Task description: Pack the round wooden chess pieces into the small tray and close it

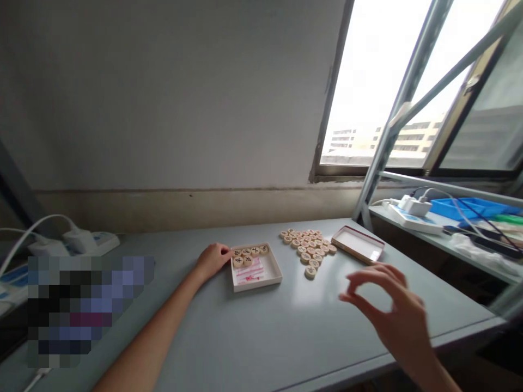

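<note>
My left hand [212, 260] pinches the upper left side of a shallow white box [269, 269] on the table. Inside the box, several round Chinese chess pieces [247, 252] with dark characters lie in rows along its far end. A clear plastic packet with pink-red print [251, 269] fills part of the box nearer to me. My right hand [392, 310] hovers above the table at the right, thumb and forefinger curved, a small gap between their tips and nothing visible in them. Beyond it, more Chinese chess pieces [310, 250] are spread in a loose cluster, one piece [310, 272] at its near end.
A box lid [362, 245] lies inside up, right of the loose pieces. Power strips with plugs [90, 239] stand at the left. A metal frame post [379, 147] rises by the window, beside a shelf with a blue tray [469, 208]. The table's front edge [351, 375] runs below my right hand.
</note>
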The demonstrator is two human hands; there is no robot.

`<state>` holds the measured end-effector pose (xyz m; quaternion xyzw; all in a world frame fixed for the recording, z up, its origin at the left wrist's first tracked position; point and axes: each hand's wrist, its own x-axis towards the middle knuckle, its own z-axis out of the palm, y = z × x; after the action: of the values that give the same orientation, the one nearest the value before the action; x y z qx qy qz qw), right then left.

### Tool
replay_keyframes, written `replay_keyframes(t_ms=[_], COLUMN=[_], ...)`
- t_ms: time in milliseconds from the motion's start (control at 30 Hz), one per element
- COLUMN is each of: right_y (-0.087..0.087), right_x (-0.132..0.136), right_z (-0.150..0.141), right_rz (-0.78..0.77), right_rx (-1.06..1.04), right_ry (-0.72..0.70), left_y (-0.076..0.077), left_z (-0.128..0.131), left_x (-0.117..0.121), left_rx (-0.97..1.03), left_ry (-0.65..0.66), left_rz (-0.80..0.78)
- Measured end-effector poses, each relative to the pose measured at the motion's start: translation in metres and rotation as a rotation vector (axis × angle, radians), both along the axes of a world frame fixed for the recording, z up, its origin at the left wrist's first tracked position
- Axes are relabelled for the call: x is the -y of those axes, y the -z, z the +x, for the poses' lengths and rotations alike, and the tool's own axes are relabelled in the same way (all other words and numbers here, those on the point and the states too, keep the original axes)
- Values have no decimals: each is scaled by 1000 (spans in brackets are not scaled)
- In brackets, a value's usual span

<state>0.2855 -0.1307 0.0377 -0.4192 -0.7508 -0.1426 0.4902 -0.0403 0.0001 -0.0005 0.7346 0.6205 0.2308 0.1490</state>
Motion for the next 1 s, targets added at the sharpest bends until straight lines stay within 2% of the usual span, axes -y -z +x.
replay_keyframes(t_ms=[67, 133, 233, 367, 467, 633, 767, 867, 1000], right_y=[4, 10, 17, 15, 11, -2, -11, -7, 9], right_x=[-23, -47, -72, -81, -86, -105, -125, -135, -137], right_z=[6, 13, 20, 18, 10, -26, -73, -97, -105], right_rz=[-88, -253, -402, -443, -469, -491, -548, -553, -512], right_rx=[91, 200, 331, 537, 564, 479, 566, 645, 571], right_ry=[-54, -94, -73, -23, -16, -141, -265, -283, -226], left_y=[0, 0, -2, -4, -6, -8, -11, -12, -13], left_z=[1, 3, 5, 7, 8, 11, 12, 10, 8], left_x=[0, 1, 3, 6, 7, 9, 11, 13, 12], left_rx=[-21, -44, -83, -116, -127, -180, -251, -264, -254], left_ry=[-21, -40, -61, -62, -72, -111, -137, -143, -114], left_rz=[24, 38, 45, 34, 32, 33, 13, 5, -27])
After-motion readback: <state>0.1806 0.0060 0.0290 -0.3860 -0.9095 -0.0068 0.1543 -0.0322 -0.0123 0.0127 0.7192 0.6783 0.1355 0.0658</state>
